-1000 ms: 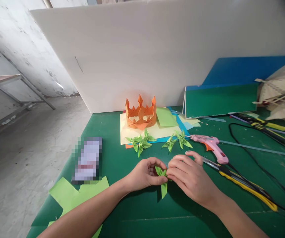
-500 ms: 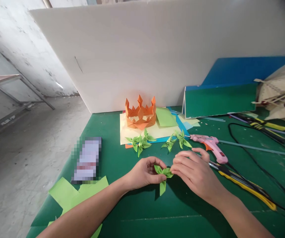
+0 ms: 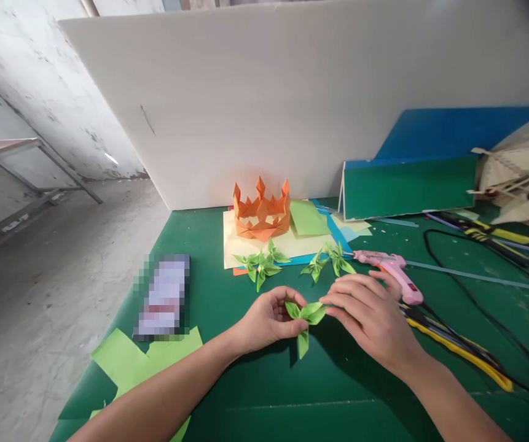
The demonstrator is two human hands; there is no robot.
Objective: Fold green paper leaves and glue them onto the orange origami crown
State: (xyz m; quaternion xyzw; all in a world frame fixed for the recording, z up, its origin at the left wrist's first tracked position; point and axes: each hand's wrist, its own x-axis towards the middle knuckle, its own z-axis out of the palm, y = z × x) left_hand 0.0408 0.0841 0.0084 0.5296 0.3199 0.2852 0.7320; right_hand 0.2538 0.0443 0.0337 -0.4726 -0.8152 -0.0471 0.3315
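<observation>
A green folded-paper flower [image 3: 313, 314] with pointed petals is held just above the table. My left hand [image 3: 266, 322] pinches it between thumb and fingers from the left. On the other side, my right hand [image 3: 375, 322] has its thumb and fingertips closed on the tip of the right-hand petal. One petal points down toward me. Beyond my hands lie more green paper flowers, a left cluster [image 3: 262, 265] and a right pair [image 3: 329, 261]. A pink glue gun [image 3: 395, 270] rests past my right hand, which covers part of it.
An orange paper crown [image 3: 262, 212] stands on paper sheets [image 3: 234, 248] before a white board [image 3: 246, 104]. At left are a phone [image 3: 163, 294], blurred, and green paper sheets [image 3: 121, 362]. Yellow-handled tools [image 3: 462, 356], a black cable [image 3: 467, 294] and a green panel [image 3: 407, 187] are at right.
My right hand has shifted slightly up and right, with its fingertips now at the petal's outer tip. The right petal shows more fully and the flower is tilted a little.
</observation>
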